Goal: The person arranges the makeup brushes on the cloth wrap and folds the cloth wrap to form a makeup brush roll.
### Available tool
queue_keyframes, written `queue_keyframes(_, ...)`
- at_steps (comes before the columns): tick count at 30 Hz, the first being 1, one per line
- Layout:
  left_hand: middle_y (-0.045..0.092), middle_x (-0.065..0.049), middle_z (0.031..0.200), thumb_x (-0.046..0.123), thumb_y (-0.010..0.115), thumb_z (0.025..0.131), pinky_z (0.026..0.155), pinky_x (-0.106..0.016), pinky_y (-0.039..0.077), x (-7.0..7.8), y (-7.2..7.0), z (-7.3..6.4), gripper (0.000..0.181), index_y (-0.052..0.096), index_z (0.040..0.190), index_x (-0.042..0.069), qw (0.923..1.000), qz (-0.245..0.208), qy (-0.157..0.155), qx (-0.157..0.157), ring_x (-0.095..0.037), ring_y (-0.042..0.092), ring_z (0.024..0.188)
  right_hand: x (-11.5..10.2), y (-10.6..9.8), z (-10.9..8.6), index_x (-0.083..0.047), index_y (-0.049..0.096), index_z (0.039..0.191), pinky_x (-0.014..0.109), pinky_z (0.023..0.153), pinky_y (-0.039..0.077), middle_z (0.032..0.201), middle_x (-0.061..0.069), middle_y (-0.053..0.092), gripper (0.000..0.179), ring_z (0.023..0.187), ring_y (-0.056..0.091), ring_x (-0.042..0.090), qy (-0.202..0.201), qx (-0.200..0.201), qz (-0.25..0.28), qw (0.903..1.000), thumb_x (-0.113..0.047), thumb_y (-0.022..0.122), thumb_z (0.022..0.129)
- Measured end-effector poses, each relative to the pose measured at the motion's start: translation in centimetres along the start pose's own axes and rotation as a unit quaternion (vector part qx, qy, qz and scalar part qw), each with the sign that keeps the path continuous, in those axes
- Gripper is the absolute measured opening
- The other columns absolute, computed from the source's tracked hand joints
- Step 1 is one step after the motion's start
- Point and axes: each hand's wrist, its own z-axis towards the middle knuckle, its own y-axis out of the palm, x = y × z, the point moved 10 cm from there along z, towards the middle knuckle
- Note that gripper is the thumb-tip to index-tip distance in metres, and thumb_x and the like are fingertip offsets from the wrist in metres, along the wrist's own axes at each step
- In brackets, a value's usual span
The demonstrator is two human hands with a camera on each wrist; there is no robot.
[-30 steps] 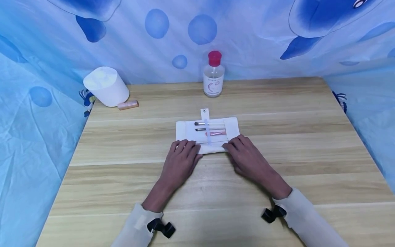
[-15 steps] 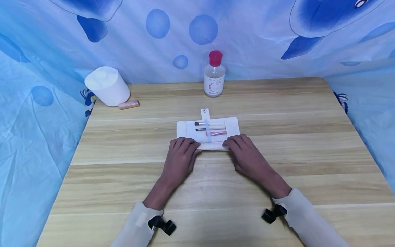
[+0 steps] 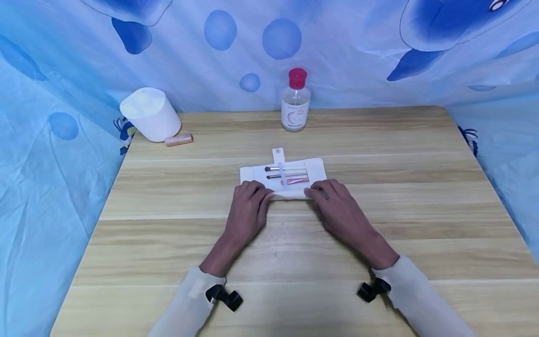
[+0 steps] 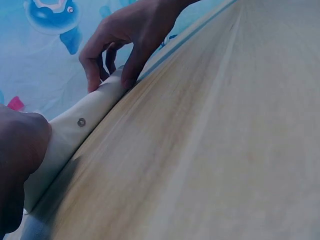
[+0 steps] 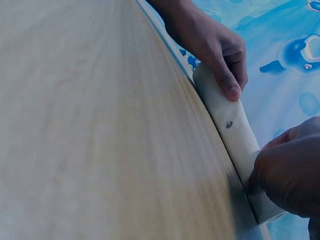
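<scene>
A white brush roll (image 3: pixel 290 194) lies on the table, its near edge rolled up and its far part spread flat. Slim makeup brushes (image 3: pixel 288 169) and a pink-handled brush (image 3: pixel 298 180) sit in it under a pale strap. A snap tab (image 3: pixel 278 156) sticks out at the far side. My left hand (image 3: pixel 246 208) grips the rolled edge on the left, fingers over the top. On the right, my right hand (image 3: pixel 343 213) pinches the same edge between thumb and fingers. Both wrist views show the roll as a thick cylinder with a metal snap (image 4: pixel 81 122) between the hands.
Behind the brush roll stands a clear bottle (image 3: pixel 295 108) with a red cap. A white paper roll (image 3: pixel 152 114) leans at the back left corner, with a pinkish tube (image 3: pixel 178 140) beside it. A blue printed curtain (image 3: pixel 353 56) hangs round the wooden table (image 3: pixel 278 271).
Both hands have moved slightly away from the body, rolling the near edge of the brush roll further over. Its flat part has become shorter, and a snap shows at the near edge.
</scene>
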Motion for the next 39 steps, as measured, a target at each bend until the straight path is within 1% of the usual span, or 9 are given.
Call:
queue_keyframes(3,0.059,-0.003,0.096,0.017,0.061,0.1,0.082,-0.042,0.039,-0.2,0.1,0.1,0.017,0.075,0.096,0.008,0.9998,-0.017,-0.005,0.008,-0.026,0.053,0.093,0.3,0.3,0.3,-0.008,0.059,0.133,0.044,0.099,0.043,0.123,0.015,0.058,0.048,0.113,0.051,0.032,0.004,-0.014,-0.013,0.9998,0.006,0.066,0.088)
queue_keyframes(9,0.058,-0.006,0.099,0.012,0.062,0.099,0.082,-0.045,0.038,-0.8,0.7,-0.1,0.016,0.076,0.096,0.005,0.9987,-0.039,-0.027,0.018,-0.029,0.051,0.096,0.5,0.4,0.9,-0.006,0.059,0.133,0.043,0.093,0.047,0.119,0.016,0.059,0.048,0.108,0.052,0.032,-0.026,-0.023,-0.028,0.999,-0.002,0.071,0.088)
queue_keyframes(14,0.053,-0.005,0.089,0.004,0.061,0.096,0.079,-0.044,0.036,-1.2,1.0,-0.3,0.017,0.077,0.103,0.004,0.9974,-0.052,-0.047,0.016,-0.028,0.047,0.088,1.0,0.7,1.2,-0.004,0.06,0.134,0.042,0.093,0.048,0.119,0.016,0.06,0.048,0.109,0.052,0.031,-0.042,-0.044,-0.015,0.998,0.002,0.069,0.087)
queue_keyframes(21,0.042,0.001,0.081,0.003,0.057,0.098,0.076,-0.042,0.033,-1.6,1.3,-0.3,0.029,0.071,0.119,0.017,0.9969,-0.046,-0.064,0.005,-0.025,0.043,0.083,1.8,1.0,1.7,-0.005,0.061,0.134,0.043,0.095,0.048,0.123,0.014,0.058,0.048,0.113,0.052,0.029,-0.016,-0.066,0.02,0.9975,0.007,0.065,0.088)
queue_keyframes(25,0.049,0.0,0.086,0.006,0.056,0.099,0.079,-0.043,0.035,-1.4,1.2,-0.2,0.024,0.07,0.115,0.018,0.9988,-0.009,-0.048,-0.003,-0.026,0.047,0.088,1.8,0.9,1.8,-0.004,0.062,0.135,0.043,0.093,0.048,0.124,0.014,0.055,0.048,0.113,0.05,0.029,-0.011,-0.064,0.02,0.9977,0.004,0.065,0.087)
queue_keyframes(28,0.058,-0.003,0.098,0.009,0.057,0.098,0.087,-0.046,0.036,-0.9,1.0,-0.2,0.024,0.072,0.116,0.016,0.9982,0.051,-0.019,-0.026,-0.029,0.051,0.1,1.5,0.8,1.9,-0.004,0.062,0.135,0.042,0.093,0.047,0.124,0.013,0.054,0.045,0.113,0.048,0.028,-0.014,-0.063,0.012,0.9979,-0.002,0.065,0.09)
queue_keyframes(33,0.062,-0.007,0.116,0.025,0.057,0.1,0.096,-0.048,0.037,0.1,0.6,-0.4,0.032,0.067,0.128,0.014,0.9854,0.153,0.029,-0.068,-0.032,0.05,0.114,0.7,0.7,2.1,-0.003,0.061,0.135,0.042,0.094,0.046,0.123,0.012,0.055,0.043,0.113,0.048,0.028,-0.029,-0.061,-0.012,0.9976,-0.012,0.066,0.094)
queue_keyframes(36,0.061,-0.007,0.122,0.035,0.056,0.102,0.097,-0.047,0.037,0.3,0.7,-0.5,0.041,0.062,0.135,0.013,0.9798,0.176,0.034,-0.088,-0.03,0.049,0.117,0.4,0.6,2.2,-0.002,0.061,0.135,0.043,0.095,0.046,0.123,0.014,0.055,0.043,0.112,0.048,0.029,-0.036,-0.06,-0.033,0.997,-0.014,0.068,0.094)
queue_keyframes(39,0.06,-0.009,0.123,0.038,0.059,0.1,0.098,-0.047,0.037,0.5,0.9,-0.6,0.047,0.058,0.139,0.01,0.9748,0.193,0.039,-0.104,-0.03,0.049,0.118,0.3,0.6,2.4,-0.001,0.062,0.134,0.044,0.095,0.046,0.123,0.015,0.056,0.042,0.112,0.049,0.03,-0.04,-0.058,-0.046,0.9964,-0.013,0.069,0.093)
